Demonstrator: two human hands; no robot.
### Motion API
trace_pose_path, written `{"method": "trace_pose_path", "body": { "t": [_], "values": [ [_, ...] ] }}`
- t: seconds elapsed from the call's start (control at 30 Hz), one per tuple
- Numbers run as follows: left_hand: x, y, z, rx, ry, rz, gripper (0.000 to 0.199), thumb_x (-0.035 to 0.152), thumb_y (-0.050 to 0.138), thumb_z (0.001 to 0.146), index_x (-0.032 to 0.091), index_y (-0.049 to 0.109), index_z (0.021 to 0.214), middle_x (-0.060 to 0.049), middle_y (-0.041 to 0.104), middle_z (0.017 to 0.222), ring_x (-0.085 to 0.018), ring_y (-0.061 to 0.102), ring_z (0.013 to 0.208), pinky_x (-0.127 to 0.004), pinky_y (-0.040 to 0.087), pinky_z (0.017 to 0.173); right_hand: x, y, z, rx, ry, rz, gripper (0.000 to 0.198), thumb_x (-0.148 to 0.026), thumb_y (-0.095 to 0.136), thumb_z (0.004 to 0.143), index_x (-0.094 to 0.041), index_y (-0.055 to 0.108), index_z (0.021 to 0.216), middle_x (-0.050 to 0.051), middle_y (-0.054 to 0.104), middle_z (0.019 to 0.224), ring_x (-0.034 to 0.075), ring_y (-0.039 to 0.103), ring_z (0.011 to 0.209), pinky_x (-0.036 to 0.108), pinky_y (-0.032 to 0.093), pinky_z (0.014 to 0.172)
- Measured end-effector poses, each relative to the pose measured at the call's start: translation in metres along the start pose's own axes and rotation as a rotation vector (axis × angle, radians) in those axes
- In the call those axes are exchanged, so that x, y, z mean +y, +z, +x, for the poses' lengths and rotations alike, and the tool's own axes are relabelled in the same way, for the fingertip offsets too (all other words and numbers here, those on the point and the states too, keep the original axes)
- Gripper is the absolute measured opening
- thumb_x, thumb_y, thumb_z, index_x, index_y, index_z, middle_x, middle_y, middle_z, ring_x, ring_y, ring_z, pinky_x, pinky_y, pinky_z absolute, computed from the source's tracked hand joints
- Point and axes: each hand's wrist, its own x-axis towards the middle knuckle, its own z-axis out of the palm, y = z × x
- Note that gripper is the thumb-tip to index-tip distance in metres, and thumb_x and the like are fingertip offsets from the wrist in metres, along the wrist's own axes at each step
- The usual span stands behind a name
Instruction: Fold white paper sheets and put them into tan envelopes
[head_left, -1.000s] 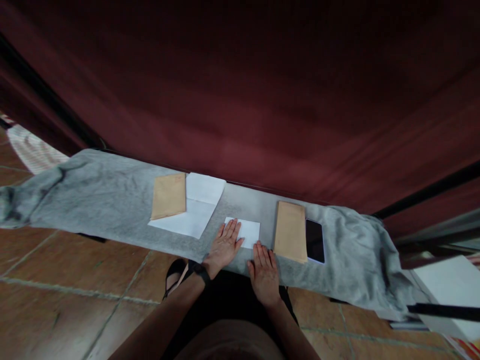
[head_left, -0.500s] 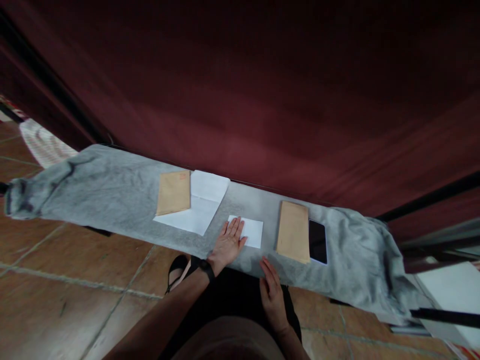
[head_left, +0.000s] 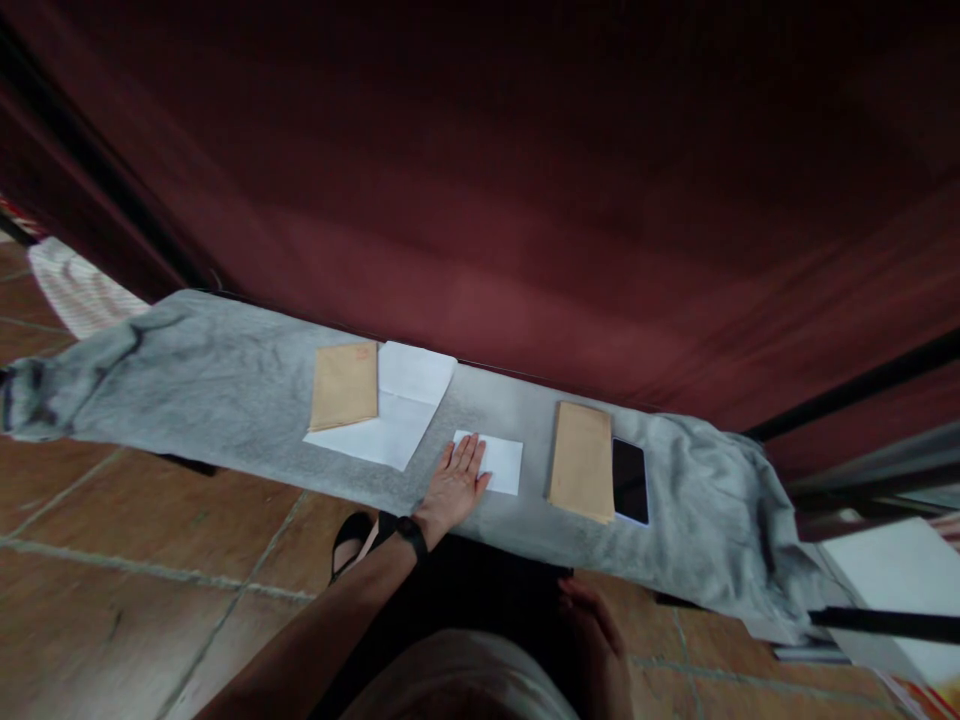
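Note:
My left hand (head_left: 452, 487) lies flat with fingers spread on the left part of a small folded white paper (head_left: 501, 464) on a grey cloth-covered bench (head_left: 225, 400). My right hand (head_left: 592, 625) hangs low beside my lap, off the bench, fingers loose and holding nothing. A brown envelope (head_left: 580, 460) lies right of the folded paper, with a dark phone (head_left: 630, 480) beside it. Further left, another brown envelope (head_left: 345, 385) rests on an unfolded white sheet (head_left: 397, 410).
A dark red curtain (head_left: 525, 200) hangs right behind the bench. The floor is brown tile (head_left: 112, 540). A white board or box (head_left: 900, 580) sits at the right, and a striped cloth (head_left: 75, 285) lies at the far left.
My right hand has drawn back from the bench edge near the folded paper down to my lap. My left hand has stayed flat on the paper.

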Motion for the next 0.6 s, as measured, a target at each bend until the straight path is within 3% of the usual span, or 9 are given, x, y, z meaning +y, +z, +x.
{"method": "trace_pose_path", "body": {
  "t": [0.13,0.23,0.33,0.43,0.6],
  "values": [
    [0.001,-0.002,0.000,0.004,0.001,0.009,0.062,0.041,0.032,0.101,0.012,0.028,0.155,-0.014,0.037,0.157,-0.025,0.027,0.149,-0.047,0.016,0.123,-0.015,0.054,0.026,-0.121,-0.075,0.218,0.032,-0.051,0.065,0.079,-0.025,0.073,0.097,0.010,0.075,0.102,0.029,0.071,0.094,0.049,0.057,0.086],
    [0.000,-0.002,0.000,0.000,0.002,0.029,0.061,0.041,0.030,0.101,0.010,0.032,0.153,-0.015,0.036,0.158,-0.026,0.029,0.148,-0.048,0.019,0.122,-0.026,0.104,0.037,-0.245,-0.094,0.318,0.032,-0.044,0.054,0.089,-0.024,0.069,0.108,0.011,0.073,0.110,0.027,0.070,0.099,0.049,0.056,0.090],
    [0.000,-0.003,0.000,-0.001,0.011,0.042,0.060,0.041,0.029,0.101,0.010,0.034,0.152,-0.015,0.035,0.158,-0.026,0.029,0.149,-0.049,0.021,0.122,-0.025,0.136,0.033,-0.267,-0.025,0.368,0.031,-0.042,0.057,0.087,-0.022,0.069,0.108,0.012,0.073,0.108,0.025,0.070,0.096,0.047,0.055,0.091],
    [-0.001,-0.003,-0.001,0.004,0.014,0.054,0.060,0.042,0.030,0.101,0.011,0.034,0.152,-0.015,0.035,0.158,-0.025,0.028,0.149,-0.048,0.020,0.122,-0.012,0.137,0.024,-0.327,0.060,0.336,0.032,-0.046,0.059,0.086,-0.021,0.070,0.104,0.011,0.074,0.102,0.024,0.070,0.090,0.044,0.056,0.086],
    [-0.001,-0.002,0.000,0.011,0.020,0.052,0.060,0.042,0.029,0.102,0.010,0.035,0.152,-0.015,0.035,0.158,-0.025,0.029,0.148,-0.048,0.020,0.122,-0.003,0.093,0.009,-0.386,0.140,0.363,0.040,-0.054,0.065,0.081,-0.022,0.073,0.104,0.013,0.074,0.104,0.025,0.070,0.093,0.045,0.056,0.084]
  ]
}}
